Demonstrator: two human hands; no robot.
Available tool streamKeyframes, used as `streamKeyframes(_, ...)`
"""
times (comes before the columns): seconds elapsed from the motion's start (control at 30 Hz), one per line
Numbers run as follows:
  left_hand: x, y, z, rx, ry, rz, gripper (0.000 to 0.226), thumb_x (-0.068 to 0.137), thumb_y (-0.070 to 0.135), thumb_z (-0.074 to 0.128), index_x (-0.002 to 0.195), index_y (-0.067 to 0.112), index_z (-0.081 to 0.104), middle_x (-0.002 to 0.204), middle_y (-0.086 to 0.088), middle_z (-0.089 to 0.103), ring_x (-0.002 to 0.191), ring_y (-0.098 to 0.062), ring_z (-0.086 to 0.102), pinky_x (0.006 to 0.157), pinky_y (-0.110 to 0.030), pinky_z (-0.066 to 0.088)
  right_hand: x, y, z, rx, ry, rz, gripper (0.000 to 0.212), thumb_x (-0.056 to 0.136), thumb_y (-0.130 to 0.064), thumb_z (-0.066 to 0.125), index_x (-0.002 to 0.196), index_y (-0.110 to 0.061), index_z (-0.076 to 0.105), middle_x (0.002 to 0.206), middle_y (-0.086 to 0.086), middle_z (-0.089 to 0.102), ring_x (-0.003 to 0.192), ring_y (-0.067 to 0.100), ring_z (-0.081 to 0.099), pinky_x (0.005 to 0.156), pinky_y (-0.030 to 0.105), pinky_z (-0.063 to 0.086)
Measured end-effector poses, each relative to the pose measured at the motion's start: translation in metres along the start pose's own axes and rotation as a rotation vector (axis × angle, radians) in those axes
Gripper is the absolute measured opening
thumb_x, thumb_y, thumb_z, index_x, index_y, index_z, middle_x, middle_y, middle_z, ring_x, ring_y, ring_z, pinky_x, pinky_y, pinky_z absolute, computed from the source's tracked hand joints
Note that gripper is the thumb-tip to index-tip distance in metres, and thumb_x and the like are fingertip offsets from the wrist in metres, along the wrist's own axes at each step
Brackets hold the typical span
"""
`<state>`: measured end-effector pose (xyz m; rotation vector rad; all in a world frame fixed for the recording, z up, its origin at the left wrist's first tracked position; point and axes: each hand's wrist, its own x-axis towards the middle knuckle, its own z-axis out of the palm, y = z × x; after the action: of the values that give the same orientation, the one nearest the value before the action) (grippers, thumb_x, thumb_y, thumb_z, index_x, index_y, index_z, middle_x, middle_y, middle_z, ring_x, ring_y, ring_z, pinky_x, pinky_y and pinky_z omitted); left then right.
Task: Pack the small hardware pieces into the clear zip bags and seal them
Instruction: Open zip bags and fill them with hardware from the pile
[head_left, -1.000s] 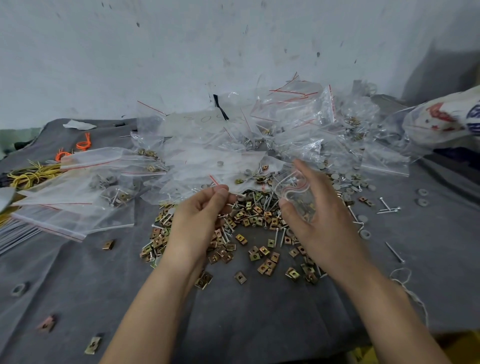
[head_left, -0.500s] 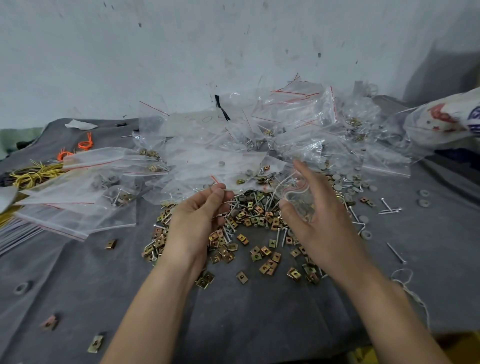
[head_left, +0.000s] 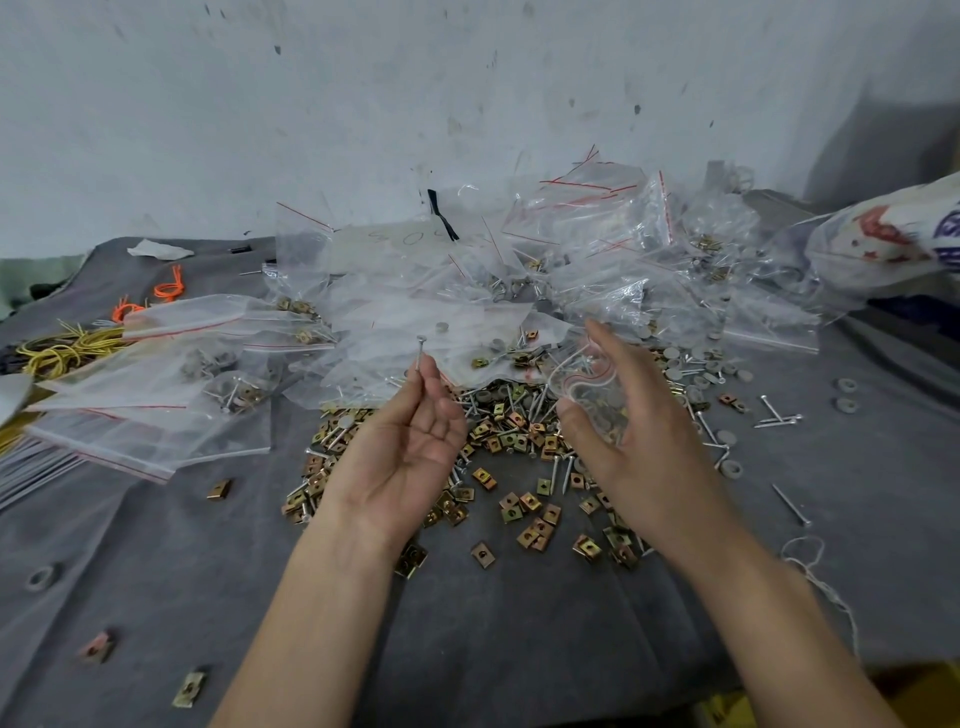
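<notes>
Grey cloth (head_left: 519, 649) covers worktop; one stray clip (head_left: 189, 688) at near left edge, white string (head_left: 810, 561) at near right. Centre: loose pile of brass clips (head_left: 524, 512) mixed with screws, lying under and between both hands. Left hand (head_left: 410, 447) palm up over left side of pile; grip narrow, thumb and fingertip pinching a single screw (head_left: 420, 356) by the shank, upright, head up. Right hand (head_left: 639, 431) just beside it, not touching; grip holding a small clear bag (head_left: 584, 387) between thumb and fingers, red line at its mouth, a few pieces inside, kind cannot be told. Grey washers (head_left: 847, 392) and more loose screws lie right of that hand. Left of centre: flat stack of bags (head_left: 145, 421), some with hardware in them. Beyond the hands: heap of filled bags (head_left: 597, 270) reaching to the wall (head_left: 363, 104). Far left: yellow wire (head_left: 57, 353), orange ties (head_left: 169, 286). Far right: printed sack (head_left: 883, 244)
</notes>
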<state>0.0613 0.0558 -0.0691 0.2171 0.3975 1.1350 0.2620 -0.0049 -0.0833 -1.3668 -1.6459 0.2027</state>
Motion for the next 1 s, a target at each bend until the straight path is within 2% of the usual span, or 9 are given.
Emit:
streamKeyframes(0.13, 0.001, -0.0003, 0.0003, 0.008, -0.01, 0.0, 0.014, 0.09, 0.009, 0.057, 0.09, 0.007, 0.07, 0.088, 0.003, 0.07, 0.067, -0.008, 0.063, 0.061, -0.023, 0.053, 0.0001, -0.0005, 0.0, -0.004, -0.003, 0.004, 0.062, 0.098, -0.04, 0.056, 0.155, -0.033, 0.03, 0.138, -0.026, 0.038, 0.13, -0.013, 0.034, 0.101, -0.001, 0.022)
streamKeyframes(0.27, 0.0003, -0.0005, 0.0023, 0.035, -0.053, 0.005, 0.026, 0.093, 0.015, 0.054, 0.078, 0.011, 0.075, 0.085, 0.007, 0.067, 0.065, -0.006, 0.06, 0.063, -0.023, 0.052, -0.0003, -0.0001, 0.0003, -0.005, -0.004, -0.001, 0.062, 0.099, -0.041, 0.055, 0.155, -0.034, 0.029, 0.137, -0.027, 0.038, 0.129, -0.018, 0.031, 0.1, -0.003, 0.021)
streamKeyframes(0.57, -0.0082, 0.0025, 0.0084, 0.219, -0.218, 0.057, 0.024, 0.104, 0.021, 0.044, 0.095, 0.024, 0.066, 0.091, 0.012, 0.062, 0.074, -0.002, 0.057, 0.07, -0.021, 0.052, -0.0005, 0.0026, 0.0012, -0.012, 0.001, -0.005, 0.062, 0.1, -0.041, 0.056, 0.154, -0.035, 0.028, 0.138, -0.028, 0.038, 0.133, -0.01, 0.036, 0.101, -0.002, 0.022)
streamKeyframes(1.0, -0.0062, 0.0034, 0.0053, 0.205, -0.266, 0.044, 0.021, 0.101, 0.018, 0.047, 0.102, 0.026, 0.066, 0.092, 0.01, 0.062, 0.076, -0.004, 0.058, 0.072, -0.023, 0.051, -0.0004, 0.0, 0.0004, -0.007, -0.009, 0.003, 0.062, 0.099, -0.041, 0.055, 0.155, -0.032, 0.029, 0.139, -0.026, 0.04, 0.133, -0.007, 0.038, 0.101, -0.002, 0.023)
